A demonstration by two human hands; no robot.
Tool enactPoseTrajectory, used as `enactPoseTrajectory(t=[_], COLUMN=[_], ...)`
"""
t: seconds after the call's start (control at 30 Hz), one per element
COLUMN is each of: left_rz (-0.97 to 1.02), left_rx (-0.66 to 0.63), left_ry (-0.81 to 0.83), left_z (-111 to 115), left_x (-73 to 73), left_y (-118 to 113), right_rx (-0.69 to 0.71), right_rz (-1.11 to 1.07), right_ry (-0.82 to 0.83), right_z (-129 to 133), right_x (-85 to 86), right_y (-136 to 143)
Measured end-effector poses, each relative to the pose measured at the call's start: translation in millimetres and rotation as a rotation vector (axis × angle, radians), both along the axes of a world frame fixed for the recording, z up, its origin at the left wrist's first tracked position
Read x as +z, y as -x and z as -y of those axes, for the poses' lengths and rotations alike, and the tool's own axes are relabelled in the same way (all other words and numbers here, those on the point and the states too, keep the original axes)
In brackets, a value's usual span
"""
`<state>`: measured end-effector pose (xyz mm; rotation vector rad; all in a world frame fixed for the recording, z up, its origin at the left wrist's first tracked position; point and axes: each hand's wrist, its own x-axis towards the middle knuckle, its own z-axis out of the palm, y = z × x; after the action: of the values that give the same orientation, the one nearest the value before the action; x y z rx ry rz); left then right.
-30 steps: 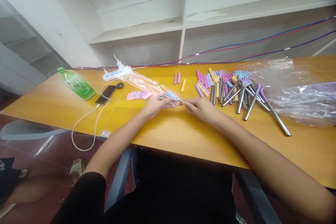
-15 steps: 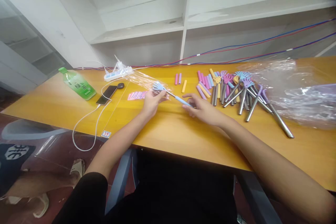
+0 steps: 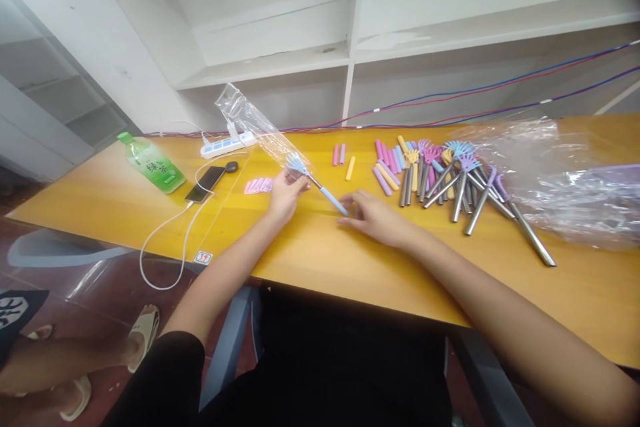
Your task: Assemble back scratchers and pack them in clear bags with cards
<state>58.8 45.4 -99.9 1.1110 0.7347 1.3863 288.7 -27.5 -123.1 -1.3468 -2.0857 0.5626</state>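
Observation:
My left hand (image 3: pixel 286 197) is closed around the mouth of a long clear plastic sleeve (image 3: pixel 257 121) and the head end of a back scratcher. The light blue claw head (image 3: pixel 296 163) of that scratcher sits at the sleeve's opening, and its thin metal rod leads down to a blue handle (image 3: pixel 333 200). My right hand (image 3: pixel 371 219) has its fingers and thumb around the lower end of the handle. To the right lies a pile of back scratchers (image 3: pixel 460 177) with purple, blue, pink and yellow claws.
Loose coloured handle sleeves (image 3: pixel 387 160) lie beside the pile. Large clear plastic bags (image 3: pixel 575 193) cover the right. Small pink cards (image 3: pixel 259 185), a phone (image 3: pixel 206 185) on a white cable, a power strip (image 3: pixel 227 145) and a green bottle (image 3: pixel 153 163) occupy the left. Another person's legs (image 3: pixel 75 353) show lower left.
The clear sleeve has risen and straightened up to the left, clear of the table. The scratcher tilts more steeply, its handle end lower, and my right hand has shifted slightly left and down.

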Motion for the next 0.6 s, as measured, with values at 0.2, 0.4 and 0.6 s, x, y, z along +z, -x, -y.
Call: enactPoseTrajectory(t=[0.2, 0.4, 0.6], left_rz=[-0.174, -0.410, -0.387], left_rx=[-0.027, -0.168, -0.304], left_ry=[-0.136, -0.215, -0.194], left_z=[0, 3, 12], left_x=[-7.8, -18.8, -23.3], left_y=[-4, -8, -15], right_rx=[0.074, -0.048, -0.054], right_rz=[0.002, -0.335, -0.464], right_ry=[-0.086, -0.043, -0.086], right_z=[-3, 2, 5], right_x=[-3.6, -5.5, -4.8], right_y=[13, 22, 26])
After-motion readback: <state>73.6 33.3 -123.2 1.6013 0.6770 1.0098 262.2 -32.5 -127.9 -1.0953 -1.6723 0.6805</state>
